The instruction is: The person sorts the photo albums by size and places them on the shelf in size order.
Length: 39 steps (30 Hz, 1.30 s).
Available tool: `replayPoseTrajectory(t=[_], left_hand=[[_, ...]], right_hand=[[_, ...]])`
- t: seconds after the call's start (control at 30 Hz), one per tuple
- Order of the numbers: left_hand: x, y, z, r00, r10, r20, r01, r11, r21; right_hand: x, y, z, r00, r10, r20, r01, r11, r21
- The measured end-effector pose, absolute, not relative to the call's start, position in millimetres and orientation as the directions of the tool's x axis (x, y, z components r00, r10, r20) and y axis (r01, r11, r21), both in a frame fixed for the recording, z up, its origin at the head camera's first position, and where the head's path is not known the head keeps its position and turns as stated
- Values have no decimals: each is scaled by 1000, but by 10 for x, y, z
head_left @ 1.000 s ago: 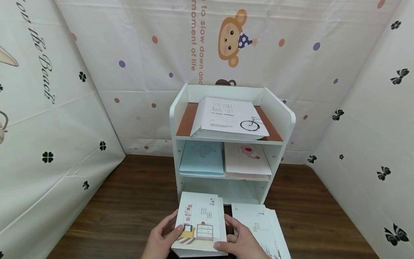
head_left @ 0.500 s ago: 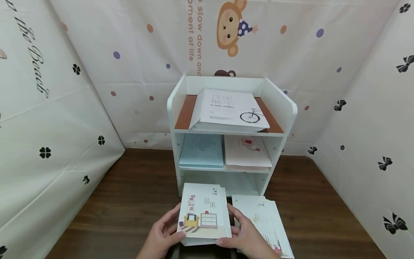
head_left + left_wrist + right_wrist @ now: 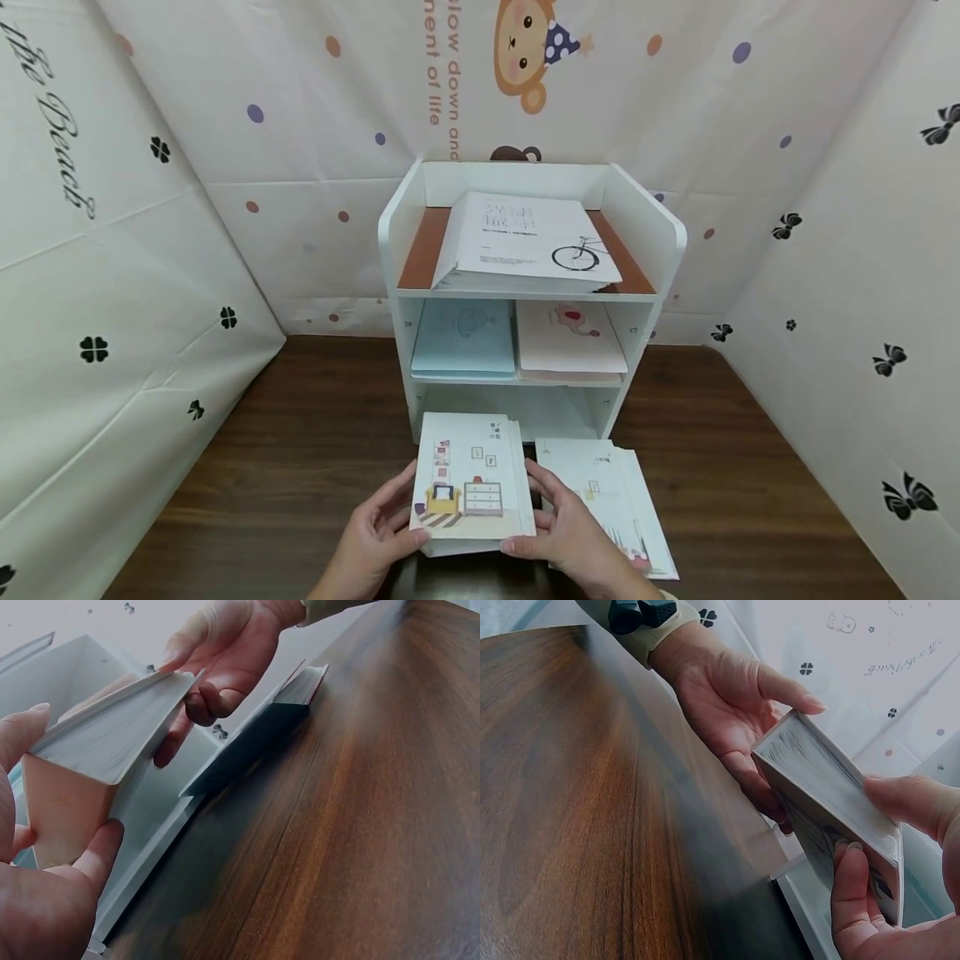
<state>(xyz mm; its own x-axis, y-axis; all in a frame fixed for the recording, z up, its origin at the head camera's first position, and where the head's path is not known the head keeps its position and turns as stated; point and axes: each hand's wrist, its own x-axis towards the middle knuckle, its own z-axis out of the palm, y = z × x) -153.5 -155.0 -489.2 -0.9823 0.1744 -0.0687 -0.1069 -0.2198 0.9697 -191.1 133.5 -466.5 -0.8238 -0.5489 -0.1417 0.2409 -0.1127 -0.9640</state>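
Observation:
Between my two hands, a thick white book (image 3: 474, 475) with a furniture drawing on its cover is held up off the table, before the white shelf unit (image 3: 396, 333). My left hand (image 3: 373, 523) grips its left side, thumb at the near corner. On the opposite side, my right hand (image 3: 564, 527) grips the book, thumb at the near right corner. In the left wrist view the page block of the book (image 3: 124, 724) faces the camera, with fingers curled beneath it. A second white book (image 3: 611, 500) lies on the table beside my right hand.
The top shelf holds a white book (image 3: 525, 242) with a bicycle drawing. Blue books (image 3: 463, 337) and pale pink books (image 3: 572, 337) lie on the middle shelf. Printed cloth walls (image 3: 150, 292) stand around the dark wooden table (image 3: 300, 433).
The head view has tilted downward, so the shelf unit sits higher in it. Both hands keep their grip on the book, which now shows slightly more level.

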Motion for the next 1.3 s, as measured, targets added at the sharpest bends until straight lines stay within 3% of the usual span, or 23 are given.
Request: replayPoseTrajectory(t=[0.4,1.0,1.3], left_hand=[[-1522,-1576,-4954,-967,231,108,30,-318,948],[-1550,-1552,-4959,-979,191,68,13,-277,961],[-1577,-1565,-4984,-962,226,154,85,-290,953]], right_hand=[[-1945,1336,-4658,-830,-546,-113,202,-106,-974],[-1960,1345,-4680,-841,-532,-98,179,-103,-978],[-1951,1354,-4678,-856,-504,-114,181,-86,-980]])
